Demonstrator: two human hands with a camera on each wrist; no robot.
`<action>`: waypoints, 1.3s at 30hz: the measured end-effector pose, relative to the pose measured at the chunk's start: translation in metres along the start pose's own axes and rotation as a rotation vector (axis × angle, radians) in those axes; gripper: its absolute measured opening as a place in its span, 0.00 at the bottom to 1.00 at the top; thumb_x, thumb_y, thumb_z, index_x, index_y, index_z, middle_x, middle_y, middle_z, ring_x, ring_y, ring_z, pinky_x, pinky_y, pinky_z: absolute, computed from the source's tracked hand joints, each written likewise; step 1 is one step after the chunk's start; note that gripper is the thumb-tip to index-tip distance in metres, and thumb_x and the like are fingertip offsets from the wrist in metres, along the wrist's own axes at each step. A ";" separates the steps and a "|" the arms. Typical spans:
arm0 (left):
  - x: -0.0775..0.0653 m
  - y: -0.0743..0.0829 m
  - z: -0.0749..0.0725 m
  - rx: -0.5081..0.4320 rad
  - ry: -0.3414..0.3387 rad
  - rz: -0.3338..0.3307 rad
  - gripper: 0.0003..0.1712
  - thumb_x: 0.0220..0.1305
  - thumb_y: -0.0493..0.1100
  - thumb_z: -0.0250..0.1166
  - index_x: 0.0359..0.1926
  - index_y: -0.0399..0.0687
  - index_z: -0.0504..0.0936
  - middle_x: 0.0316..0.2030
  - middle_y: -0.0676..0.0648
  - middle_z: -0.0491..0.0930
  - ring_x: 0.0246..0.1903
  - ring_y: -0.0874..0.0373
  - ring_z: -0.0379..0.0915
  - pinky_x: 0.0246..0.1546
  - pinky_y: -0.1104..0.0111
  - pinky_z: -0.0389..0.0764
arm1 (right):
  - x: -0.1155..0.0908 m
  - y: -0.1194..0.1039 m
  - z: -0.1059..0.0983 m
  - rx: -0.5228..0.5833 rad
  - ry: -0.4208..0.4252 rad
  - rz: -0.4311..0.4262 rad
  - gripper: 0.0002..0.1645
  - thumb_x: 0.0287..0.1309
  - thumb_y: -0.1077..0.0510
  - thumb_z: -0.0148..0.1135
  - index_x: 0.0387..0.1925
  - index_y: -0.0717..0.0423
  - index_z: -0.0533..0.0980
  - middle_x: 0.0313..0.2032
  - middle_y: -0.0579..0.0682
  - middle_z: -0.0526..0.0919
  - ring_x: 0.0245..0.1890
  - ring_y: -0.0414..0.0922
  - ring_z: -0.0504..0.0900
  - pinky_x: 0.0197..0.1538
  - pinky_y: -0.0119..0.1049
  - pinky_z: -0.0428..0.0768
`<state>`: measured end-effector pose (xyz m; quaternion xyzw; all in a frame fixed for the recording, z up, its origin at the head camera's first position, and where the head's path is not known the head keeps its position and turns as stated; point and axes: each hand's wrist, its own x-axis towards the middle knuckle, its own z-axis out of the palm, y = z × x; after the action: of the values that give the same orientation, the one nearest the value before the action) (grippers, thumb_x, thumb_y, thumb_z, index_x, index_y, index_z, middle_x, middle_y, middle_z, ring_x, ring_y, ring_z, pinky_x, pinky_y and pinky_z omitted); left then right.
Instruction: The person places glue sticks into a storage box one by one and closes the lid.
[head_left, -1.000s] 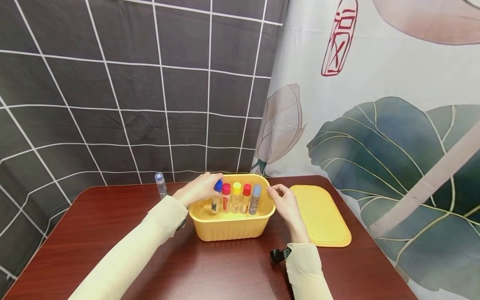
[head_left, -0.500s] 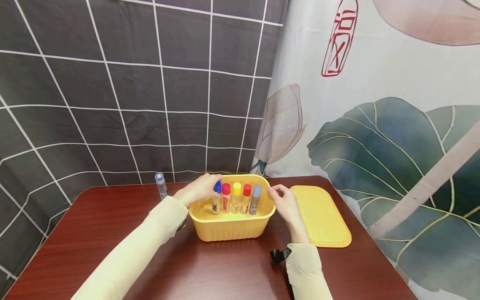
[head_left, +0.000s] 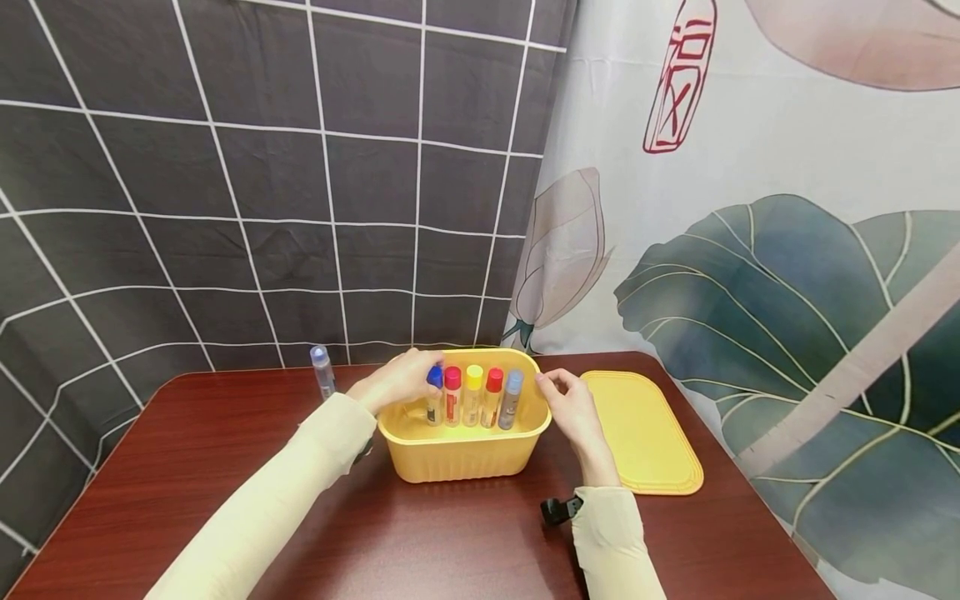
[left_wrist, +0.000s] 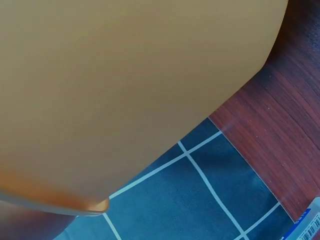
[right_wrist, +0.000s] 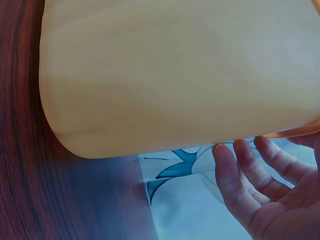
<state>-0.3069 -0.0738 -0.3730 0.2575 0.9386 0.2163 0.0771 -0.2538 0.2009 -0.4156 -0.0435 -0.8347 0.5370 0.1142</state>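
Observation:
A yellow plastic bin (head_left: 463,458) stands on the table, with a row of clear capped tubes upright inside. My left hand (head_left: 397,379) reaches over its left rim and pinches a blue-capped tube (head_left: 435,379) near the cap. Right beside that is a red-capped tube (head_left: 452,396), followed by a yellow-capped tube (head_left: 472,396), another red-capped tube (head_left: 491,398) and a grey-blue tube (head_left: 510,400). My right hand (head_left: 576,417) holds the bin's right rim. In the right wrist view, its fingertips (right_wrist: 225,152) sit against the bin's outer wall.
To the right of the bin, a flat yellow lid (head_left: 641,433) lies on the dark red table (head_left: 450,542). Another clear tube with a blue cap (head_left: 322,371) stands at the back left, partly behind the left sleeve. Cloth backdrops (head_left: 255,175) hang behind the table.
The blue-capped tube has shifted slightly right toward the red-capped one, with the left hand's fingers following. The right hand and the bin have stayed put.

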 end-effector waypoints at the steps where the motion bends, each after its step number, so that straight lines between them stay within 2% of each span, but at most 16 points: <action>1: 0.000 0.000 0.000 -0.003 0.000 -0.002 0.18 0.56 0.41 0.74 0.46 0.48 0.78 0.33 0.52 0.79 0.35 0.56 0.76 0.44 0.60 0.81 | 0.000 0.000 0.000 -0.002 -0.002 0.000 0.16 0.66 0.50 0.61 0.37 0.60 0.81 0.33 0.54 0.79 0.35 0.48 0.73 0.37 0.37 0.72; 8: 0.000 0.001 0.001 -0.036 -0.009 -0.029 0.20 0.57 0.41 0.73 0.49 0.48 0.78 0.36 0.52 0.80 0.39 0.56 0.78 0.47 0.59 0.81 | -0.001 -0.001 -0.001 -0.001 -0.010 0.005 0.17 0.66 0.49 0.60 0.38 0.61 0.81 0.33 0.54 0.79 0.36 0.49 0.73 0.37 0.38 0.72; 17: -0.001 0.002 -0.001 -0.078 -0.008 -0.027 0.18 0.57 0.43 0.73 0.47 0.47 0.79 0.35 0.51 0.80 0.36 0.57 0.78 0.42 0.63 0.82 | -0.001 -0.001 -0.001 0.007 -0.008 0.011 0.17 0.66 0.49 0.60 0.38 0.60 0.81 0.33 0.53 0.78 0.36 0.49 0.73 0.38 0.38 0.73; 25: -0.001 0.003 -0.002 -0.037 0.002 -0.022 0.24 0.57 0.46 0.73 0.53 0.46 0.78 0.39 0.50 0.80 0.41 0.56 0.78 0.46 0.62 0.81 | -0.001 -0.001 0.000 -0.008 -0.018 0.021 0.18 0.67 0.48 0.59 0.40 0.60 0.81 0.35 0.55 0.79 0.38 0.50 0.73 0.39 0.38 0.73; 34: -0.006 0.007 -0.009 -0.004 0.013 0.021 0.19 0.58 0.48 0.73 0.48 0.48 0.79 0.36 0.51 0.79 0.36 0.57 0.76 0.42 0.64 0.80 | -0.001 -0.003 -0.001 -0.015 -0.025 0.047 0.18 0.67 0.48 0.59 0.41 0.60 0.81 0.37 0.54 0.79 0.39 0.50 0.73 0.41 0.39 0.73; 39: -0.009 0.010 -0.017 -0.013 0.021 0.008 0.19 0.61 0.50 0.70 0.49 0.48 0.78 0.39 0.50 0.81 0.37 0.57 0.77 0.43 0.62 0.81 | -0.001 -0.002 0.000 -0.009 -0.028 0.050 0.18 0.67 0.48 0.59 0.41 0.60 0.81 0.37 0.55 0.79 0.40 0.50 0.73 0.41 0.39 0.73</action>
<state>-0.2983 -0.0767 -0.3532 0.2585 0.9369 0.2251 0.0682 -0.2529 0.2002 -0.4133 -0.0577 -0.8372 0.5365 0.0889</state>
